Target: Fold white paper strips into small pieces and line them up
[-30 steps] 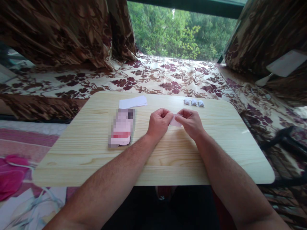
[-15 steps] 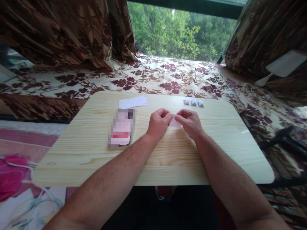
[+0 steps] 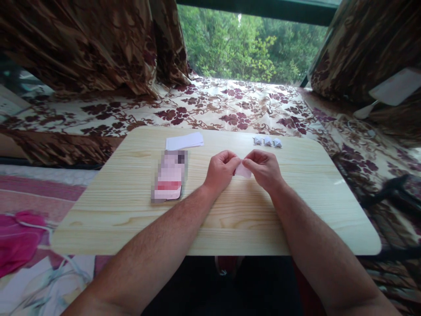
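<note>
Pinching softly should keep the small paper [image 3: 244, 170] from crumpling (thin paper likely creases fast). The left hand [image 3: 221, 168] and right hand [image 3: 264, 167] each nip it between thumb and finger, tips close together. It is to the right of the phone [image 3: 171, 175].

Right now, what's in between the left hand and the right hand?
A small, pale piece of paper is between the left hand and the right hand, held by both, in the head view.
</note>
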